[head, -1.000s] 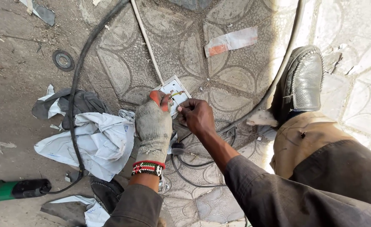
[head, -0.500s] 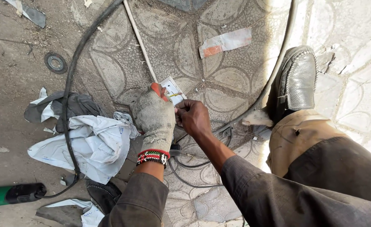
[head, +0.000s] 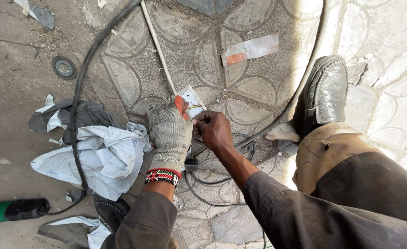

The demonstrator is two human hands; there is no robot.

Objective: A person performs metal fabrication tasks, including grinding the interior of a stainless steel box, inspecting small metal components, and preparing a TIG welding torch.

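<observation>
Gloved left hand (head: 169, 131) grips a white socket plate (head: 192, 100). Bare right hand (head: 214, 130), at 3 o'clock, pinches its wires closed. Crumpled paper (head: 97, 159) at 9 o'clock; black shoe (head: 325, 94) at 2 o'clock.

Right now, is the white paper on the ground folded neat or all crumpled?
Crumpled. The white paper lies in bumpy creases beside the gloved left hand, with a black cable running across it.

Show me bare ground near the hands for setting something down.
Free: tiles between white cord, torn strip and socket plate; dirt left of disc. Crowded: crumpled paper, black cables below both hands.
</observation>
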